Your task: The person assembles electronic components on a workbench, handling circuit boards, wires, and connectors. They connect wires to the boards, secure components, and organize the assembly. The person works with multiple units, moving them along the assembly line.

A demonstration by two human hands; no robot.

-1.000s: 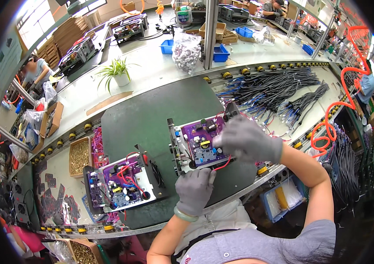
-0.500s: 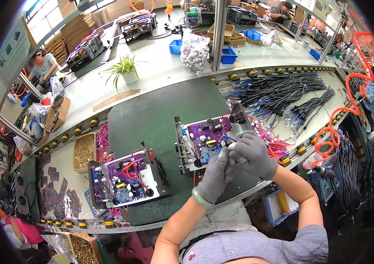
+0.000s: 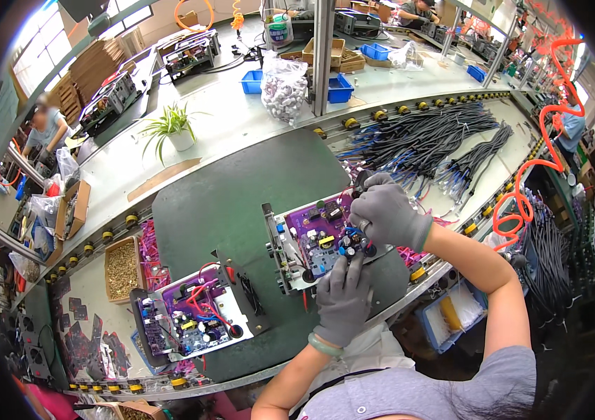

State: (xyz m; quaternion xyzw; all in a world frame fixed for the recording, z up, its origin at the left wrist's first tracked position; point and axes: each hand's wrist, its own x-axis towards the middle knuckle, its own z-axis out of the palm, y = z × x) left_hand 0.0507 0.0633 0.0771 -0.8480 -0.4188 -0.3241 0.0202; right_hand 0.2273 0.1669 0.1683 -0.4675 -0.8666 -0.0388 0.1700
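In front of me, an open metal chassis with a purple circuit board (image 3: 311,224) lies on the dark green mat (image 3: 241,175). My left hand (image 3: 343,301), in a grey glove, rests at its near edge, fingers stretched toward the round black capacitors. My right hand (image 3: 390,213), gloved too, is over the chassis's right end with its fingers curled in beside the black end panel; what they grip is hidden. A second chassis with a purple board (image 3: 192,315) and red wires sits to the left, apart from both hands.
Black cable bundles (image 3: 409,143) lie beyond the mat on the right. A cardboard box of small brass-coloured parts (image 3: 124,269) stands left, beside pink wires (image 3: 150,255). A potted plant (image 3: 180,138) and a bag of white parts (image 3: 285,91) stand farther back. An orange coiled hose (image 3: 549,164) hangs right.
My hands were together above the near right corner of the chassis. They have parted: the right moved up to the end panel, the left down to the near edge. The view has shifted slightly.
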